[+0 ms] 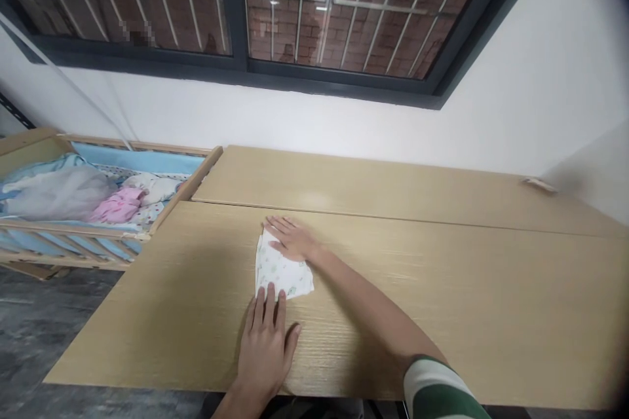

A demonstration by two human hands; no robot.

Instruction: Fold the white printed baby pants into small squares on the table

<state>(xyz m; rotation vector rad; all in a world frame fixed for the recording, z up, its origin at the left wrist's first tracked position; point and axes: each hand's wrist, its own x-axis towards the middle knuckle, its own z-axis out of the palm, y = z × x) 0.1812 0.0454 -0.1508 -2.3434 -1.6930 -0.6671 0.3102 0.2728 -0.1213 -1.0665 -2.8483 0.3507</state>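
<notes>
A folded white cloth (282, 270) with a small green print lies flat on the wooden table (442, 301). My right hand (289, 239) rests across its far edge, palm down, with the fingers stretched out to the left. At the near edge, the fingertips of my left hand (265, 334) touch the cloth; that hand lies flat with its fingers extended and its thumb apart. Neither hand grips anything. Part of the cloth's upper right is covered by my right hand.
To the left stands a wooden crib (181, 193) with blue padding, a pink cloth (119, 204) and pale bedding inside. A second board (373, 186) adjoins the table along the wall. A small white object (539, 184) lies at its far right. Above is a barred window (339, 13).
</notes>
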